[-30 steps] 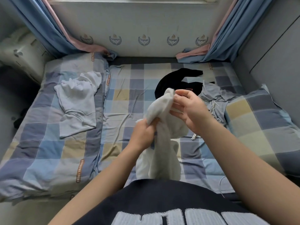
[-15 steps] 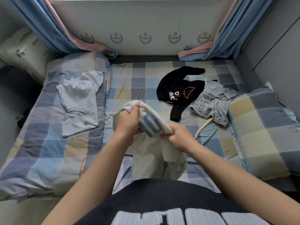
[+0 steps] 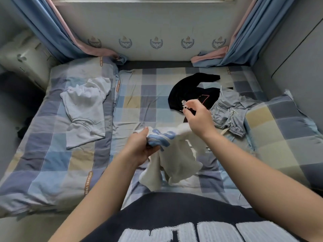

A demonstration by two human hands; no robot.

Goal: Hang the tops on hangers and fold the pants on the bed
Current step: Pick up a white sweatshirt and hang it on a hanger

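White top (image 3: 176,165) with blue lettering hangs in the air just above the near middle of the bed (image 3: 139,95), held between both hands, with its loose lower folds dangling toward the checked sheet in front of the person's dark shirt (image 3: 192,215). The left hand (image 3: 139,149) has its fingers and thumb curled round a bunched part of the cloth by the blue print. The right hand (image 3: 197,119) is raised higher and farther out, fingers curled in and thumb meeting the forefinger. A band of the cloth runs up into the underside of this hand, though the grip itself is hidden by the hand. Beyond the right hand, a black top (image 3: 188,89) with pale lettering lies crumpled on the sheet. Just beside it, toward the right, lies a heap of pale blue-grey pants (image 3: 230,110) with a drawstring, touching the checked pillow (image 3: 283,123) at the right edge. Well apart on the left, another pale top (image 3: 85,109) lies spread and rumpled on a folded checked duvet (image 3: 52,154). At the far end, blue and pink curtains (image 3: 57,32) hang down both sides of a wall and trail onto the bed's corners.
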